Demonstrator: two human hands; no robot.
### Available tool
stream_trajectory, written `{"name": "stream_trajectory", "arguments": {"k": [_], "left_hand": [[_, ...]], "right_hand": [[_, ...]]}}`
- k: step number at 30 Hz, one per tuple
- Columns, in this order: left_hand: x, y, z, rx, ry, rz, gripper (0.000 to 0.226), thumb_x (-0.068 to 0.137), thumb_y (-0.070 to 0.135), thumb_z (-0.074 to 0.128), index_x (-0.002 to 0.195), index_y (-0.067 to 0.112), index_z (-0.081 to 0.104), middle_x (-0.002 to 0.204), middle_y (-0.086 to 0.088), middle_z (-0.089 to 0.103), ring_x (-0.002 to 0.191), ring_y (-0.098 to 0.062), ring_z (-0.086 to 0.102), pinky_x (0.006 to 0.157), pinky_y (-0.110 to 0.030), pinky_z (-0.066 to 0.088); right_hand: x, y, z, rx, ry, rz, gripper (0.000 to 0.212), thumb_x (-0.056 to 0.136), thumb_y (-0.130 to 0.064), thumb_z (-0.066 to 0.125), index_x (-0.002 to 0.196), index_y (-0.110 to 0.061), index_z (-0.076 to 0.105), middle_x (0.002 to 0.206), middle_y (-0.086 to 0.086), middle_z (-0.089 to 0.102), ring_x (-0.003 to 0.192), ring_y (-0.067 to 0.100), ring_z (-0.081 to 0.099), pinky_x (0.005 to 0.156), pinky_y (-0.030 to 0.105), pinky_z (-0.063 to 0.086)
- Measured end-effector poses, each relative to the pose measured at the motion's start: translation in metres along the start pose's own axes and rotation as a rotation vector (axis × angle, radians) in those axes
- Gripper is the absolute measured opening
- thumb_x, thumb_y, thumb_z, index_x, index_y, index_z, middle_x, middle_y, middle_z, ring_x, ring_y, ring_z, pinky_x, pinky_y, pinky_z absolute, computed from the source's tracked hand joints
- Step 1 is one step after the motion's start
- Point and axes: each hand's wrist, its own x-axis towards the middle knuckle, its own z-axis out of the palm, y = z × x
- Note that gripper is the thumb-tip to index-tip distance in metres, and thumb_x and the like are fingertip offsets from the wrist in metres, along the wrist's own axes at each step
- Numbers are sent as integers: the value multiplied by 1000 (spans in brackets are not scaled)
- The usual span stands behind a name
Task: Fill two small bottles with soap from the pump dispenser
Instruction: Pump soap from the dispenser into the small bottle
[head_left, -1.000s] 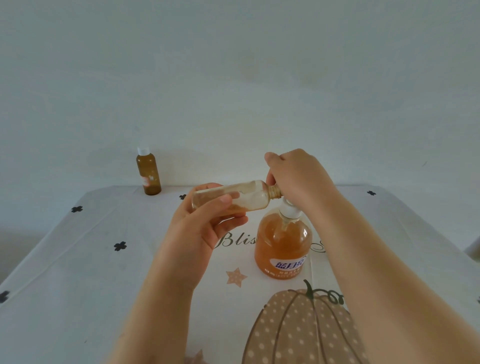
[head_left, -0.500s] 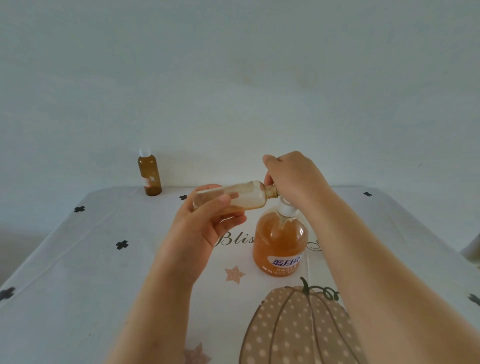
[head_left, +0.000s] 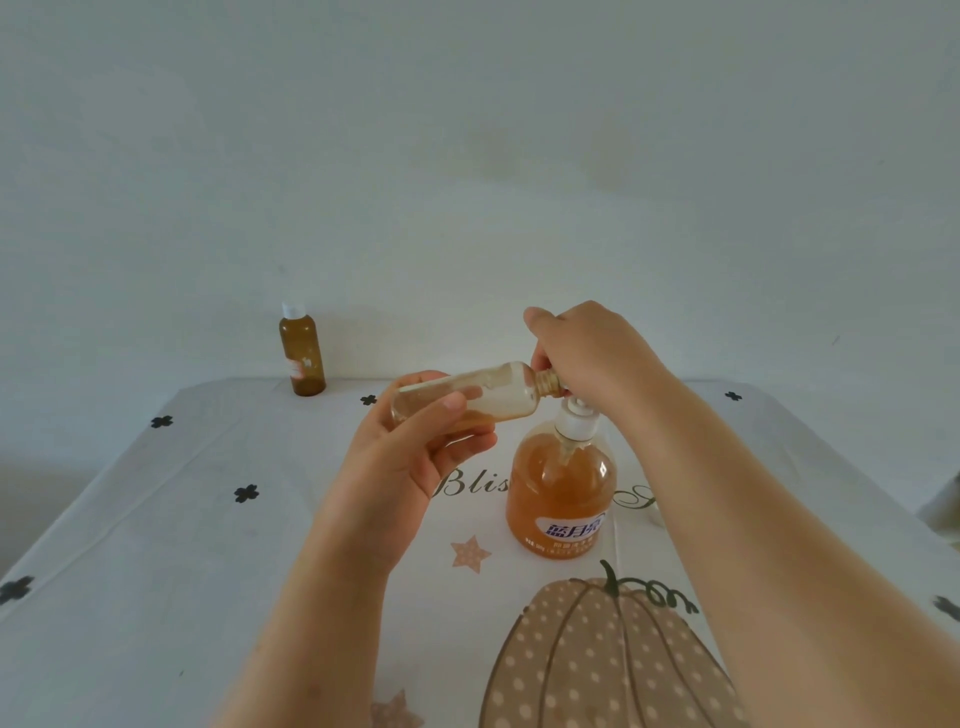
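1. Head view. The left hand (head_left: 410, 462) wraps fingers and thumb round the open small bottle (head_left: 467, 397). The bottle is held nearly level, neck towards the pump, evidently so its mouth meets the spout. A little soap lies inside.
2. The right hand (head_left: 587, 353) curls over the top of the pump dispenser (head_left: 563, 467), hiding the pump head. It seems placed to press down.
3. The dispenser stands upright on the table (head_left: 156, 519), largely full of amber soap (head_left: 535, 514).
4. The capped small bottle (head_left: 302, 356) stands well apart at the far left edge, judged already filled.
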Motion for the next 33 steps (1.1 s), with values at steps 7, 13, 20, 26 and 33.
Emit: {"name": "stream_trajectory", "arguments": {"k": [7,13,20,26,33], "left_hand": [[4,-3,-3,29,-10,-3,43,80,14,66,118,-1,57,102,-15,73,87,-27,72,75,-32,58],[6,-4,-6,38,-16,-7,46,80,13,66,121,-4,56,101,-15,72,89,-28,71,75,-33,59],[5,-4,-6,43,-25,-14,37,79,13,66,114,3,58,102,-15,73,87,-27,72,75,-33,59],[4,-2,-4,33,-30,-6,39,79,13,67,116,3,57,104,-17,72,89,-28,71,75,-33,59],[2,1,-3,15,-46,2,56,82,14,68,130,-10,50,111,-21,69,92,-30,70,77,-32,58]], "right_hand": [[3,7,5,7,39,-37,50,102,-40,39,95,-5,74,73,5,68,66,22,59,65,32,45],[4,11,8,39,16,-45,48,103,-35,40,77,-11,72,64,-1,63,62,19,58,58,29,41],[1,10,8,69,16,-25,47,103,-36,41,77,-12,72,61,-3,62,59,16,55,57,29,38],[-2,8,7,70,16,-4,45,101,-37,43,82,-10,74,64,-1,64,58,17,56,59,29,42],[-4,-3,-5,26,12,-32,46,101,-38,44,78,-12,74,60,-1,62,58,23,61,70,34,53]]}}
